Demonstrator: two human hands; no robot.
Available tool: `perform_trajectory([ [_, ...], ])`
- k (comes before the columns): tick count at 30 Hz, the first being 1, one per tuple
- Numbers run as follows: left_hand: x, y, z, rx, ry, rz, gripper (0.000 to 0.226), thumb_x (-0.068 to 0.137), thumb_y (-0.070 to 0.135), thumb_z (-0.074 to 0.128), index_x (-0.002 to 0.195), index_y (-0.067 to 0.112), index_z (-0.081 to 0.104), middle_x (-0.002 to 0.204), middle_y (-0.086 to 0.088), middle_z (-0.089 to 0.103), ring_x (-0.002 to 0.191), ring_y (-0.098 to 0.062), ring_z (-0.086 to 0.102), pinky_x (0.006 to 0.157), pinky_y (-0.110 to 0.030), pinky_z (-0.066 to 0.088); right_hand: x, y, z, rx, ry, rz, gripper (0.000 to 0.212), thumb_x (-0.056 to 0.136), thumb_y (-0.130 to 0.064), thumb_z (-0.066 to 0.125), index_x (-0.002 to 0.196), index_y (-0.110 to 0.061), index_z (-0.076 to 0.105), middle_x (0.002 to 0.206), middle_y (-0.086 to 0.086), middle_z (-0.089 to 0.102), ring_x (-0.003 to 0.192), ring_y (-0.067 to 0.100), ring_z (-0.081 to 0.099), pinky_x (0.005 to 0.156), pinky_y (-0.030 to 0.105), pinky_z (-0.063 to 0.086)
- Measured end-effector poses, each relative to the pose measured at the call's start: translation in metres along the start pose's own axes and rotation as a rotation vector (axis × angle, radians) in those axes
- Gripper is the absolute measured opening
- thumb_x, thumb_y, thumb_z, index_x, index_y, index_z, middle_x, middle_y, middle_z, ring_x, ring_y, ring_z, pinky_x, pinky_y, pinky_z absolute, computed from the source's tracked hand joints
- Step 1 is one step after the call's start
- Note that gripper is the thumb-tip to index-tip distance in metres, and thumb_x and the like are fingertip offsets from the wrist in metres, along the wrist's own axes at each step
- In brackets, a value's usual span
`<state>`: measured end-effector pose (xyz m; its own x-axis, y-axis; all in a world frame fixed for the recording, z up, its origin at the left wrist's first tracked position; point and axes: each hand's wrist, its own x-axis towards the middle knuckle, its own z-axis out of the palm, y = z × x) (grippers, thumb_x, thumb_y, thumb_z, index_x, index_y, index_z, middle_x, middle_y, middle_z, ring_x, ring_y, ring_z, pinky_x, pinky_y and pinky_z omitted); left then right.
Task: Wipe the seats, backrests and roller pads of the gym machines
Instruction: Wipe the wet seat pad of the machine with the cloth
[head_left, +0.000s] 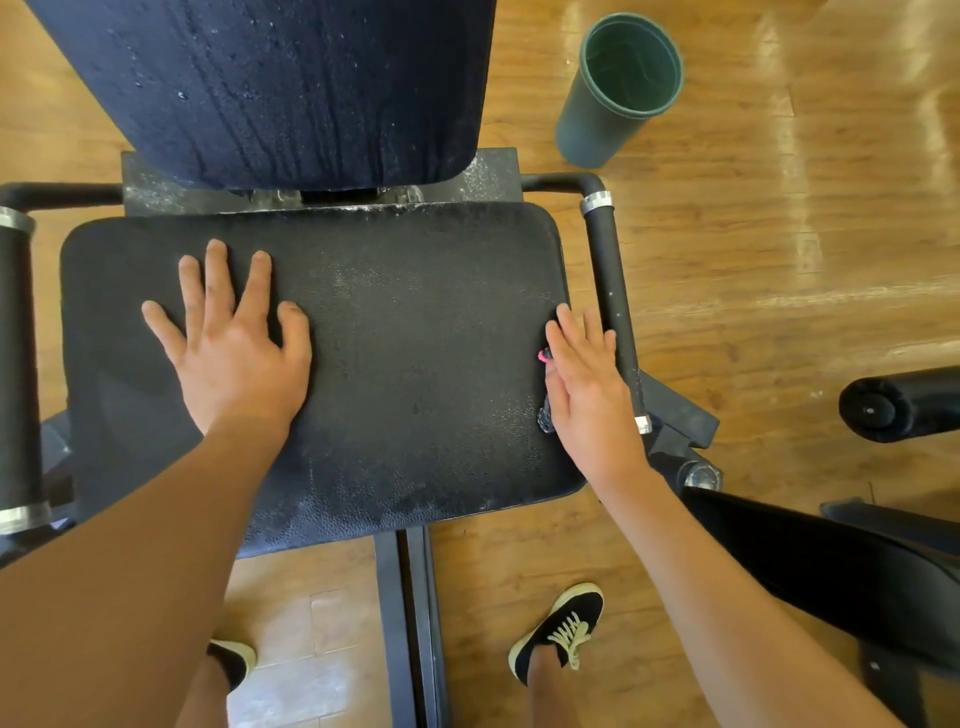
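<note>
A black padded seat (395, 364) of a gym machine fills the middle of the view, dusty along its back edge. Its dark backrest (280, 88) rises behind, speckled with white dust. My left hand (234, 338) lies flat on the seat's left half, fingers spread. My right hand (589, 384) rests with straight fingers on the seat's right edge, over a small dark object with a pink tip (544, 364), mostly hidden beneath the palm. Black grip handles stand at the left (18, 364) and right (613, 312) of the seat.
A green cylindrical bin (618, 88) stands on the wooden floor at the back right. A black roller pad (904, 400) and another dark pad (831, 566) lie at the right. The machine's frame rail (410, 623) runs between my two shoes.
</note>
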<state>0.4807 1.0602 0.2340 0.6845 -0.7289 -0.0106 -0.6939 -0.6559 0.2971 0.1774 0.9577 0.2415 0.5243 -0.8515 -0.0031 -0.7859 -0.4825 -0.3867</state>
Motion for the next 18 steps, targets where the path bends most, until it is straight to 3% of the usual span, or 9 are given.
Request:
perform_trajectory([
  [9,-0.001,-0.001,-0.002,-0.009,0.011,0.013,0.053,0.105,0.037,0.033,0.156,0.023,0.041,0.169,-0.009,0.023,0.157,-0.03,0.011,0.124,-0.063,0.002,-0.032,-0.006,0.005,0.044,0.065,0.072,0.047,0.1,0.003,0.056,0.147,0.002,0.049,0.161,0.015,0.037,0.153,0.033,0.021,0.125,0.052,0.016],
  [14,0.0,-0.002,0.0,-0.007,0.007,0.009,0.054,0.104,0.037,0.034,0.156,0.024,0.041,0.169,-0.009,0.023,0.157,-0.03,0.011,0.124,-0.063,0.003,-0.065,-0.01,0.005,0.055,0.058,0.118,0.048,0.102,-0.003,0.052,0.15,-0.002,0.046,0.162,0.005,0.032,0.155,0.031,0.021,0.125,0.055,0.02],
  [18,0.001,-0.002,0.001,0.002,-0.002,0.015,0.055,0.104,0.039,0.031,0.156,0.024,0.041,0.169,-0.008,0.022,0.157,-0.03,0.011,0.124,-0.063,0.003,-0.062,-0.008,0.007,0.044,0.066,0.125,0.045,0.103,-0.001,0.053,0.148,0.0,0.048,0.16,0.008,0.037,0.153,0.033,0.025,0.123,0.058,0.023],
])
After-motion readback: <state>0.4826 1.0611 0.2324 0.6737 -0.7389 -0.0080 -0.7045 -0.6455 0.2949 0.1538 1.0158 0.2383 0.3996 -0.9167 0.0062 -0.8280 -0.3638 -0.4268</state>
